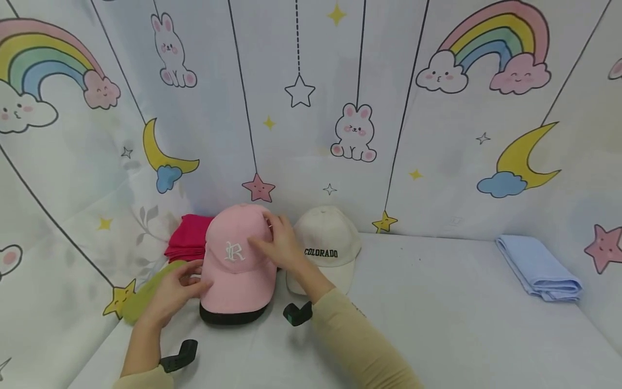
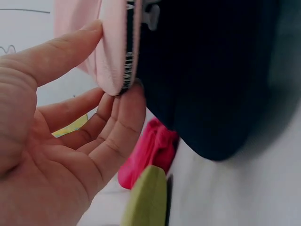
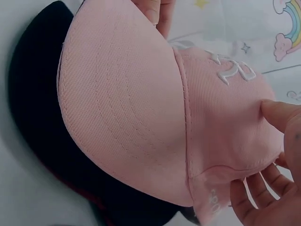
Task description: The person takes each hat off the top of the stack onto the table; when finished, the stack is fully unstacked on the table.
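Note:
A pink baseball cap [image 1: 238, 289] with a white embroidered R sits over a dark cap [image 1: 233, 317], whose black brim shows beneath the pink one. My left hand [image 1: 174, 292] pinches the pink cap's lower side edge, thumb outside and fingertips under the rim, as the left wrist view shows. With the thumb on the front of the crown and the fingers round its side, my right hand [image 1: 284, 244] holds the same cap. In the right wrist view the pink brim [image 3: 127, 103] overlaps the dark brim [image 3: 33, 89]. Most of the dark cap's crown is hidden.
Beside the pink cap, to its right, stands a cream cap [image 1: 323, 232] lettered COLORADO. Bright red folded fabric [image 1: 187, 237] and a green item [image 1: 148, 294] lie to the left. A folded light-blue cloth [image 1: 539, 270] rests at the far right, near the printed curtain [image 1: 437, 205].

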{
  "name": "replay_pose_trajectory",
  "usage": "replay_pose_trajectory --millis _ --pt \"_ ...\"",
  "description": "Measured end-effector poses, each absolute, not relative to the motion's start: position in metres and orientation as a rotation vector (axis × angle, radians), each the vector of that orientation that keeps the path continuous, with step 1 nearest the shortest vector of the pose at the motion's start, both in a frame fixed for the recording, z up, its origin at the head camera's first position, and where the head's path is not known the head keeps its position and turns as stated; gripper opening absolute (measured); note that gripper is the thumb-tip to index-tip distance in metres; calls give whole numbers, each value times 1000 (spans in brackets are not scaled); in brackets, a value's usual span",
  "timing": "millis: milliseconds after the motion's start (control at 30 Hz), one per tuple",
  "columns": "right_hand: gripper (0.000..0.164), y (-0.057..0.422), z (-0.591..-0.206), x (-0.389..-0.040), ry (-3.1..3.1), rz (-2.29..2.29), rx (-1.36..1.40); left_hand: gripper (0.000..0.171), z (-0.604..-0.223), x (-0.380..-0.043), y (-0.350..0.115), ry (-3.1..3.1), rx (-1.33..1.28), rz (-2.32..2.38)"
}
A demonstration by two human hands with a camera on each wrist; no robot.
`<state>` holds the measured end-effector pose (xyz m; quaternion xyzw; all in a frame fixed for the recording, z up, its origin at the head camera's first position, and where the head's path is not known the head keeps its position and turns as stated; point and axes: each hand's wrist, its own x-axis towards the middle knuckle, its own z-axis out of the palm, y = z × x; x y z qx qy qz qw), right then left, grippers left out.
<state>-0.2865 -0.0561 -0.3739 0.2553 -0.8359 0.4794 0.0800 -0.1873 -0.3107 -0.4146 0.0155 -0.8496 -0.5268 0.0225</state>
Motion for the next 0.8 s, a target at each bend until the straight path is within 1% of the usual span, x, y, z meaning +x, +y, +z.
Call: replay_pose_trajectory --millis 200,367,533,800 --pt "68 -48 -357 -287 -2445 1438 831 69 -406 -188 -303 -2571 22 -1620" --pt "69 -35 -341 -284 -2423 1478 831 71 -396 -190 -292 -2572 30 -1585" --pt "69 -16 -328 -285 -2400 1484 799 73 -379 -196 -275 -2565 -7 -1560" --pt "67 22 -315 -293 -2338 1445 761 67 -363 -209 -240 -2513 -139 -1620"
